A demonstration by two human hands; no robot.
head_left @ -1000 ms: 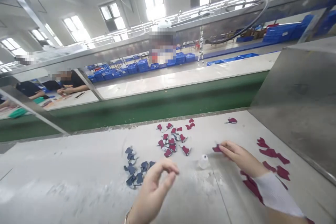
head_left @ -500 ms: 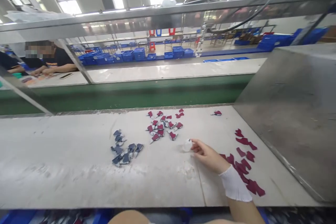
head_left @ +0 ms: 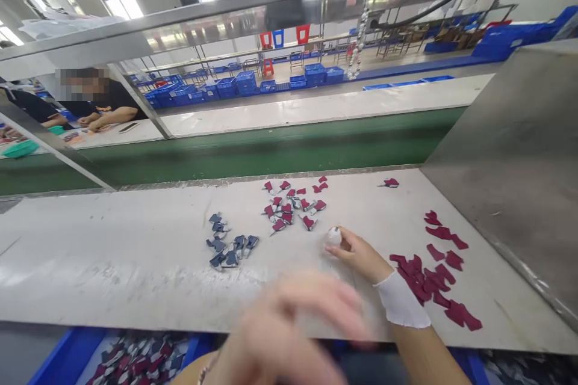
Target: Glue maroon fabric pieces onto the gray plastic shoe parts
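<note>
My right hand (head_left: 359, 252), with a white cuff at the wrist, closes its fingers around a small white round container (head_left: 333, 236) at the table top. What is inside the container I cannot make out. My left hand (head_left: 293, 325) is raised in the foreground, badly smeared by motion, its fingers bent. Beyond the right hand lies a group of small maroon-and-grey pieces (head_left: 286, 209). Dark blue pieces (head_left: 231, 257) of a similar shape are gathered to the left. Flat maroon cut pieces (head_left: 419, 277) are strewn right of my wrist.
One maroon piece (head_left: 391, 183) lies alone at the back. A metal box-like housing (head_left: 519, 162) stands on the right. Below the front edge, a blue bin (head_left: 67, 361) holds many pieces. A metal rail (head_left: 203, 12) crosses overhead. A co-worker (head_left: 112, 102) sits at the far-left bench.
My left hand has come up into view from below. The right hand keeps hold of the white container, its fingers now further round it. The view has shifted and tilted.
</note>
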